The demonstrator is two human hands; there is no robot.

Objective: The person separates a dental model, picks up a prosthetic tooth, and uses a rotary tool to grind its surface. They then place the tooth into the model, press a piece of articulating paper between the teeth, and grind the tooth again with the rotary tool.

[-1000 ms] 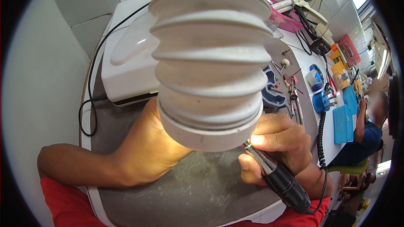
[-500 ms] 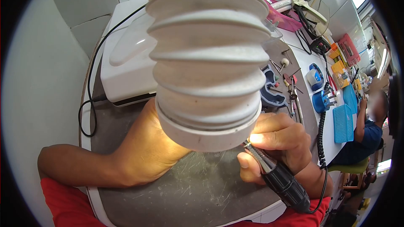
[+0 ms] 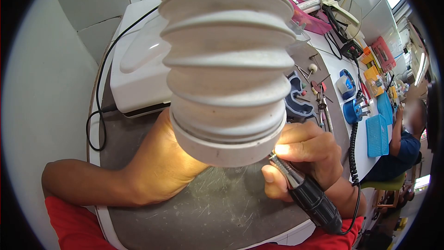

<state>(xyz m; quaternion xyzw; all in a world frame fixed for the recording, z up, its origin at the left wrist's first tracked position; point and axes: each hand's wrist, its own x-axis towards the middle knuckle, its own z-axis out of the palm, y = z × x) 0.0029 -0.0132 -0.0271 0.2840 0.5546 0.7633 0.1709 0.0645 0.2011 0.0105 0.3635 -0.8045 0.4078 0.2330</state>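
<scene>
A wide, ribbed white hose (image 3: 226,65) hangs in the middle of the view, and its round lower rim covers what lies behind it. My right hand (image 3: 310,157) is closed around a black and silver rotary handpiece (image 3: 312,199), whose metal tip points up and left under the rim. My left hand (image 3: 171,162) reaches from the left behind the hose; its fingers are hidden, so what it holds does not show. Light falls on both hands.
A white machine (image 3: 138,74) with a black cord stands at the left. Right of the hose are a grey-blue mould (image 3: 298,104), small rotary bits, a blue basket (image 3: 377,135) and a pink bin (image 3: 312,22). A person in a blue shirt (image 3: 402,155) sits at the far right.
The hose has shifted very slightly to the left. Both hands stay almost where they were, with the handpiece still in my right hand.
</scene>
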